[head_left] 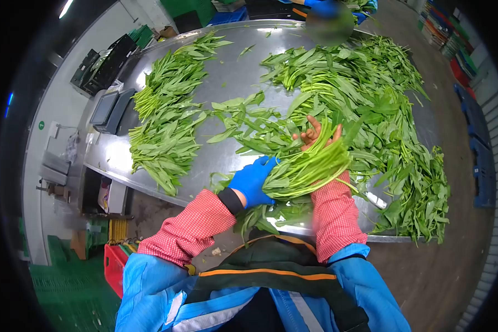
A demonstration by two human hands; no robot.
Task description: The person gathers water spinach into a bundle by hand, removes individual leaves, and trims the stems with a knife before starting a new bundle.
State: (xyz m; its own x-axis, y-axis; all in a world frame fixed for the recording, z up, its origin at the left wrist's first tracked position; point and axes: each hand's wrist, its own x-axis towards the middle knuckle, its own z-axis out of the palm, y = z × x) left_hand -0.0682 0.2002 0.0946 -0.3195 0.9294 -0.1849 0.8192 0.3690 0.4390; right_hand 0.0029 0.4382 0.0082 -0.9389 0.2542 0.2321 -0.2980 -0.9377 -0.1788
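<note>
My left hand (253, 182), in a blue glove, is closed around the leafy part of a bunch of water spinach (307, 174) held above the near edge of the metal table. The pale stem ends point right and lie across my right forearm. My bare right hand (317, 134) is at the far side of the stems, fingers spread and palm partly turned up. The stems hide part of its palm and wrist. Just right of the right forearm, a white-handled tool (376, 200) lies among leaves; its other end is hidden by greens.
A large pile of loose water spinach (382, 105) covers the table's right side. Sorted bunches (169, 105) line the left side of the metal table (227, 72). A grey scale-like device (113, 110) stands at the left edge. Across the table, another person's blue-gloved hand (323, 6) shows.
</note>
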